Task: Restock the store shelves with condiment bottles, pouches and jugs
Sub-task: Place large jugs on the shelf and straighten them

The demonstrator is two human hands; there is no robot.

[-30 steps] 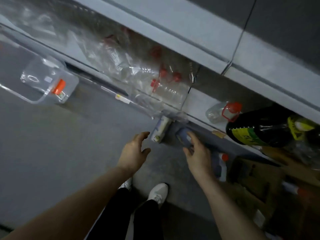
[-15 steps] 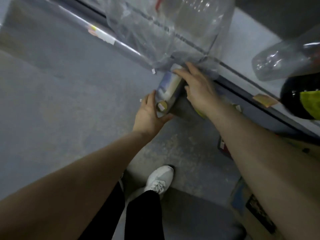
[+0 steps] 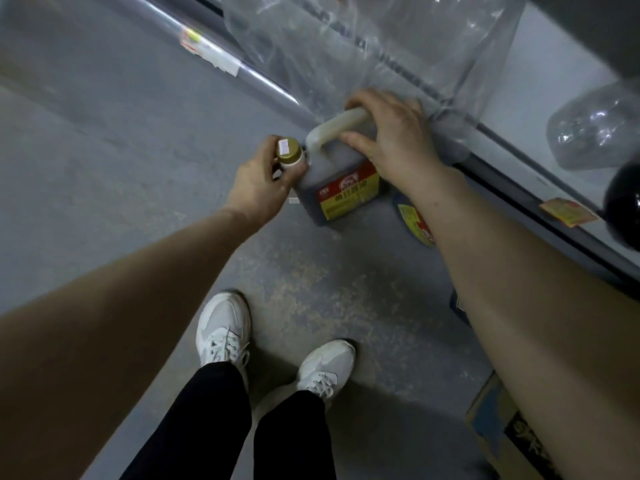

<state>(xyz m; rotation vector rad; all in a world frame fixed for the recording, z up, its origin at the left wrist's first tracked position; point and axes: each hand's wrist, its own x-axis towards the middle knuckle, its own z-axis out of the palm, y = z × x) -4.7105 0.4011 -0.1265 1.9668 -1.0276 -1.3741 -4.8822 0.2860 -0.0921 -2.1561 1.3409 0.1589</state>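
Observation:
A dark sauce jug (image 3: pixel 337 188) with a red and yellow label stands on the grey floor beside the bottom shelf. My right hand (image 3: pixel 391 136) grips its white handle (image 3: pixel 337 128) from above. My left hand (image 3: pixel 261 181) holds the jug's neck, fingers curled round the gold cap (image 3: pixel 288 151), which has a white sticker on top. A second pouch or jug with a yellow and red label (image 3: pixel 414 220) lies on the floor, partly hidden behind my right forearm.
The bottom shelf edge (image 3: pixel 519 181) runs diagonally at upper right, with clear plastic wrap (image 3: pixel 381 46) over bottles, an empty clear bottle (image 3: pixel 595 129) and a dark bottle (image 3: pixel 623 202). A cardboard box (image 3: pixel 502 431) sits at lower right. My white shoes (image 3: pixel 225 327) stand below.
The jug lay on its side with both hands touching it; now it stands upright, my right hand on the handle and my left round the cap. The camera moved closer.

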